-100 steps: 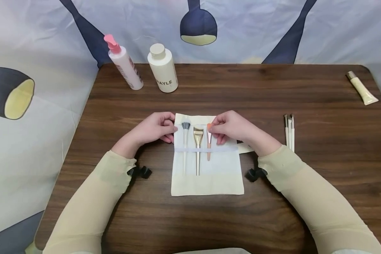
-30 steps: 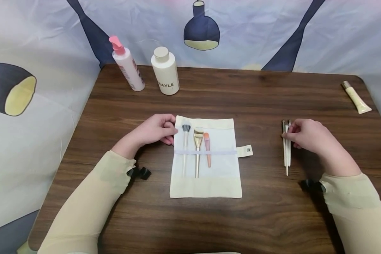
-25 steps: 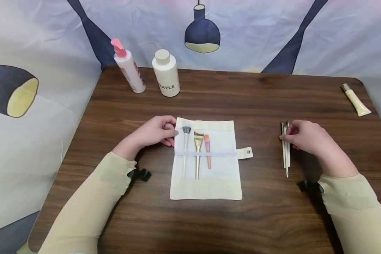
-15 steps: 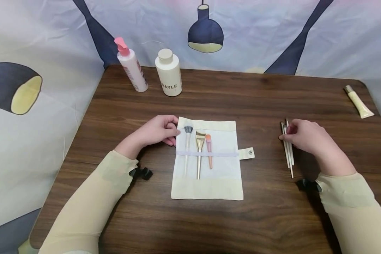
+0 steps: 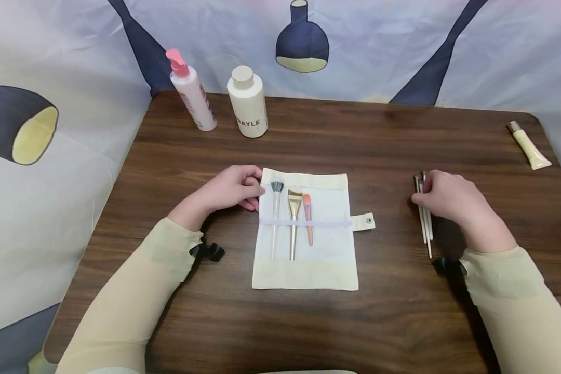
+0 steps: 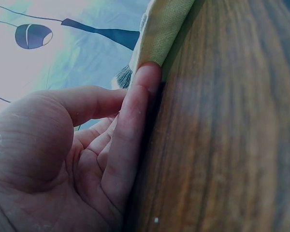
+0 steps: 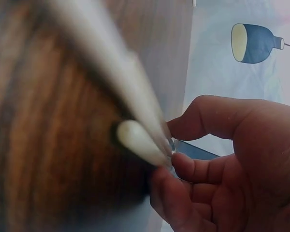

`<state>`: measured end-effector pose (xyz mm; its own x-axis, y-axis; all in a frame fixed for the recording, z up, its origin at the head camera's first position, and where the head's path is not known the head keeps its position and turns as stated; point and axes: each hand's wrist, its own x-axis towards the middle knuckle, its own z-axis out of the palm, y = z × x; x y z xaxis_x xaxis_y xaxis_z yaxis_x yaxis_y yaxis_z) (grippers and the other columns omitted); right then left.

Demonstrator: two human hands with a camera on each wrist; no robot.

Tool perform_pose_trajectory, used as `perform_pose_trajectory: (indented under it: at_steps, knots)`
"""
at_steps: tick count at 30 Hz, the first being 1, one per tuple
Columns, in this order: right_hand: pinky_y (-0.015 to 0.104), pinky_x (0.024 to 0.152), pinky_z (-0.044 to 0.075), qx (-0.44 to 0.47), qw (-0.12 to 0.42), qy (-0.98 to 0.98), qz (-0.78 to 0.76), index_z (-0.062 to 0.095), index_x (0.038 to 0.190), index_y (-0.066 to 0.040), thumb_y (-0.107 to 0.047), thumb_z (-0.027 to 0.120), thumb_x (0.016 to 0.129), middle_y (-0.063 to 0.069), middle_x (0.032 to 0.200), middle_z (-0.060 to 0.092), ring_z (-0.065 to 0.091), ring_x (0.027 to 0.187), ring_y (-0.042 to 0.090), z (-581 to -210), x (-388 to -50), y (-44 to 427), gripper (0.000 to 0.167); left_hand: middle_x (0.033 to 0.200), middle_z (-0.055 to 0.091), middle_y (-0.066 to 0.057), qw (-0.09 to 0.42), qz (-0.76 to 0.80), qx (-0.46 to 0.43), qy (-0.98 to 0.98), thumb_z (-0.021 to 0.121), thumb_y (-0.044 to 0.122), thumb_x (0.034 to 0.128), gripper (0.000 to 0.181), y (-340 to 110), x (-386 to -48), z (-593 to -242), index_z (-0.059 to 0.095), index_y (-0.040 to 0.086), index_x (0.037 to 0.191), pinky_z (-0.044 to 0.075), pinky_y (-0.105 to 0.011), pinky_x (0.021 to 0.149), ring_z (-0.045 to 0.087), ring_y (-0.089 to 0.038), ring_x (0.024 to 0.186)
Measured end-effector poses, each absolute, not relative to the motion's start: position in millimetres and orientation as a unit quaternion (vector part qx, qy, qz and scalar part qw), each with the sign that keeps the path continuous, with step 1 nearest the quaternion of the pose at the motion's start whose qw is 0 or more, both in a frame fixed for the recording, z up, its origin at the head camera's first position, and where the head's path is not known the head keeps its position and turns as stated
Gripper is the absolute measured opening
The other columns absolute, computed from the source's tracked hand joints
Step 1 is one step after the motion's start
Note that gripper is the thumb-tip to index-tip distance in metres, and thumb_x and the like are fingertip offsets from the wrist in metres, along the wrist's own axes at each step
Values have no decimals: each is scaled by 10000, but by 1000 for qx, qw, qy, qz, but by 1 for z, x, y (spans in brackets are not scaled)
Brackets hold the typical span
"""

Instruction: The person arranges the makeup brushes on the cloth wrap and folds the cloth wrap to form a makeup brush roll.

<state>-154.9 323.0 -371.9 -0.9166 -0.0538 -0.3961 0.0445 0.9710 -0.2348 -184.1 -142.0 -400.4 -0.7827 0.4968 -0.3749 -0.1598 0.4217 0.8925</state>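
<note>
A cream cloth brush roll lies unfolded on the table. Three makeup brushes sit under its elastic band: a dark-bristled brush with a clear handle, a gold flat brush and a small pink brush with an orange tip. My left hand pinches the roll's upper left edge; the left wrist view shows the cloth between thumb and index finger. Off to the right, my right hand pinches several slim white-handled brushes near their heads. In the right wrist view their handles are blurred.
A pink pump bottle and a white capped bottle stand at the back left. A pale squeeze tube lies at the far right. The roll's snap strap sticks out on its right side.
My right hand has left the orange-tipped brush in the roll and moved right to the slim brushes, whose lower ends have swung slightly right. My left hand has stayed at the roll's edge.
</note>
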Motion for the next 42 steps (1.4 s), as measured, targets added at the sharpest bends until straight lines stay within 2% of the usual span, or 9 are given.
perform_pose_trajectory:
  at_steps: [4,10,14,18,24,33,38,42]
  knots:
    - [410,608,446,5,209,969,-129,544,1080,14,-358,655,942,186,898,637,580,761,323,-374,-153,326,413,861,718,-105,320,528,107,779,614,51,1002,246,-141,-184,-402,553,-14,1232,652,-353,661,728,-213,685]
    - [532,735,480,20,189,968,-167,464,1210,54,-287,653,955,285,1080,621,611,902,419,-373,-150,326,465,867,725,-113,317,526,111,781,618,52,1001,245,-140,-185,-402,559,-17,1229,653,-360,661,735,-223,691]
    - [481,731,480,31,188,963,-189,437,1243,66,-278,667,963,277,1124,606,624,925,403,-371,-148,328,500,870,724,-112,321,527,111,779,623,57,1001,255,-139,-184,-402,553,-18,1234,654,-363,671,737,-224,696]
    - [389,695,439,26,178,963,-199,469,1177,31,-300,714,948,232,1052,632,610,875,354,-371,-148,331,471,883,724,-119,322,529,109,777,623,61,1003,261,-140,-183,-403,550,-18,1240,656,-369,675,731,-222,697]
    - [352,666,425,8,164,961,-221,503,1092,9,-263,727,955,185,965,626,566,808,294,-368,-153,334,378,880,719,-127,312,532,109,779,617,60,1003,256,-143,-183,-400,549,-20,1236,656,-374,671,724,-218,690]
    - [296,589,516,4,172,945,-277,490,1152,27,-247,685,1000,167,969,666,620,710,179,-366,-157,337,370,874,716,-126,305,530,108,784,618,61,1001,250,-145,-184,-399,556,-15,1230,655,-373,667,726,-224,690]
    - [263,608,568,15,163,936,-313,509,1167,4,-247,681,1007,79,927,715,657,685,126,-368,-155,334,344,883,726,-111,318,527,108,781,615,58,1003,257,-143,-185,-401,553,-17,1240,655,-367,673,732,-216,694]
    - [246,606,582,-2,161,906,-391,507,1149,10,-185,678,1010,-37,855,739,666,686,89,-367,-154,324,294,875,726,-112,311,527,107,784,616,51,999,240,-142,-185,-401,562,-6,1226,653,-361,659,731,-217,685]
